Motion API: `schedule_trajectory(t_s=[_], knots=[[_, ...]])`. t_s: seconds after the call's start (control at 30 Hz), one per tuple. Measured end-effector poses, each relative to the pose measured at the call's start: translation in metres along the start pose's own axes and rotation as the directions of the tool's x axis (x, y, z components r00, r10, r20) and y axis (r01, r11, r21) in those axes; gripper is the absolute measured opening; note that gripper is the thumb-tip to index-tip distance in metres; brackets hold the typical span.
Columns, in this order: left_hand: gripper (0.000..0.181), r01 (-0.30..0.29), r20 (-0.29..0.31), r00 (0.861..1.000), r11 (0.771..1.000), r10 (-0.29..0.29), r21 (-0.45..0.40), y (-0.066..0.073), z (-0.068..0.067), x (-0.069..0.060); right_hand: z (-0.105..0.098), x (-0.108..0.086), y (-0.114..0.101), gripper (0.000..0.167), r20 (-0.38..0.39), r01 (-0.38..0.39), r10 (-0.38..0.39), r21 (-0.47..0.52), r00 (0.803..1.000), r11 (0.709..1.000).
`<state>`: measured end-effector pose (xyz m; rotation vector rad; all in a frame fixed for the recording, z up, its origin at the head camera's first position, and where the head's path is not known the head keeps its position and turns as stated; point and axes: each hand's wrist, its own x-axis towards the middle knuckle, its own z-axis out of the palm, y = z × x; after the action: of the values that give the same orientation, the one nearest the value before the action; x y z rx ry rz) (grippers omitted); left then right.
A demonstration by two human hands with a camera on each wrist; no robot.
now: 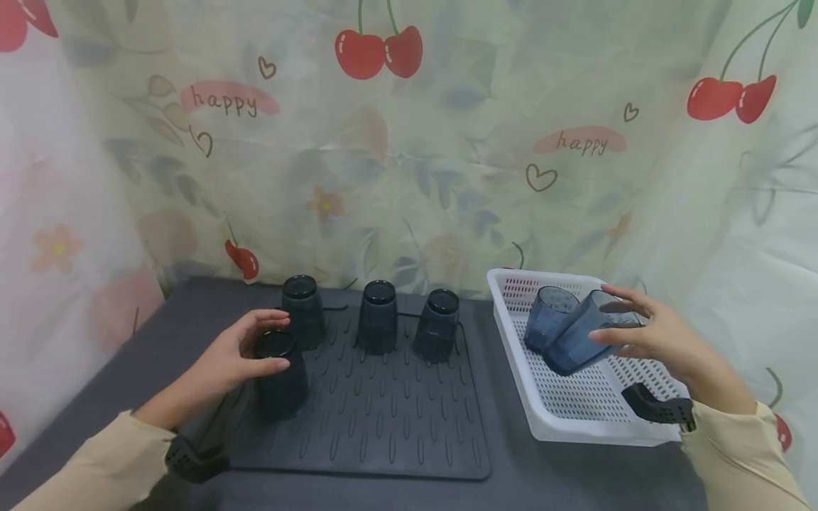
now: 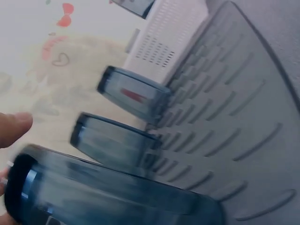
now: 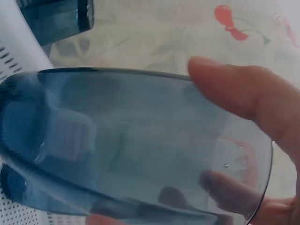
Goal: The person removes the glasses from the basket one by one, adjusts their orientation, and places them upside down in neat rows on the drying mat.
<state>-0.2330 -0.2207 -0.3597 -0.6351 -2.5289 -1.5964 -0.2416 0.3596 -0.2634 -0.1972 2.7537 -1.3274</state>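
At lower left of the head view, left grip (image 1: pixel 224 358) spread loosely around the raised base of the near glass (image 1: pixel 281 387), not clasped on it; thumb in front, fingers behind, contact hard to tell. In the left wrist view, a fingertip (image 2: pixel 16 127) apart from that glass. Standing upside down on the left part of a dark ridged mat (image 1: pixel 383 447). Behind it, along the far side of the mat, three back glasses (image 1: pixel 378 323), also base up and apart from one another. At right of the head view, right grip (image 1: pixel 667 344) closed around the held glass (image 1: pixel 571 344) near its rim. Tilted over a white basket (image 1: pixel 601 434), rim toward upper right, base toward lower left. Just beside, in the basket's upper left, another blue glass (image 1: pixel 543 312); touching or not, impossible to tell. Under mat and basket, a dark surface (image 1: pixel 511 479). Across the top, a cherry-printed sheet (image 1: pixel 447 206).
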Motion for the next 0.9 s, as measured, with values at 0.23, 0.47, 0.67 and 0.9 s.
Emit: schedule_trajectory(t_s=[0.23, 0.47, 0.67, 0.9], knots=[[0.065, 0.033, -0.001, 0.999, 0.999, -0.033, 0.005, 0.020, -0.014, 0.002, 0.005, -0.006, -0.011, 0.081, -0.043, 0.040, -0.038, 0.056, 0.998, 0.998], [0.059, 0.001, -0.076, 0.997, 1.000, 0.000, 0.016, 0.043, -0.018, 0.005, 0.017, -0.012, -0.022, 0.078, -0.110, 0.072, -0.064, 0.072, 0.992, 0.995], [0.046, -0.067, -0.145, 0.988, 0.995, 0.056, -0.077, 0.053, -0.013, 0.009, 0.034, -0.013, -0.032, 0.076, -0.177, 0.145, -0.111, 0.193, 0.978, 0.970], [0.045, -0.175, -0.164, 0.975, 0.973, 0.150, -0.153, 0.063, 0.000, 0.016, 0.058, -0.010, -0.039, 0.065, -0.236, 0.298, -0.212, 0.434, 0.948, 0.850]])
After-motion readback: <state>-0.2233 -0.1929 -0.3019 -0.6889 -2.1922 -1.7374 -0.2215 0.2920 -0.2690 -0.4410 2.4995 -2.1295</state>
